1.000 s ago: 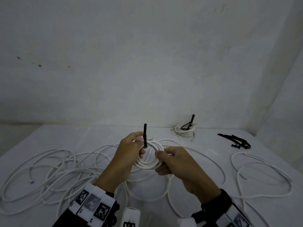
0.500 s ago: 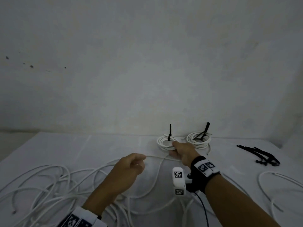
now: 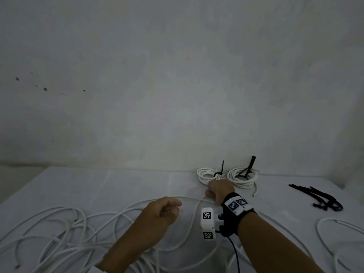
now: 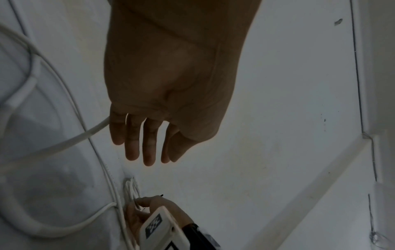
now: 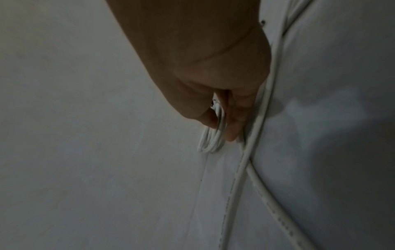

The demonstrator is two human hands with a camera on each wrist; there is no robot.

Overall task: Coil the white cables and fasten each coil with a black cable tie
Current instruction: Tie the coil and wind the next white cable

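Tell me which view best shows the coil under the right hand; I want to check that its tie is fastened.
The head view: the tied coil lies whole by the wall, black cable tie cinched and upright. The right wrist view shows only a bunch of loops between the right hand fingers; the left wrist view shows a distant sliver.

Black wrist strap [image 3: 236, 211], white checker-tagged camera block [image 3: 207, 220], thin black cable [image 3: 235, 253].
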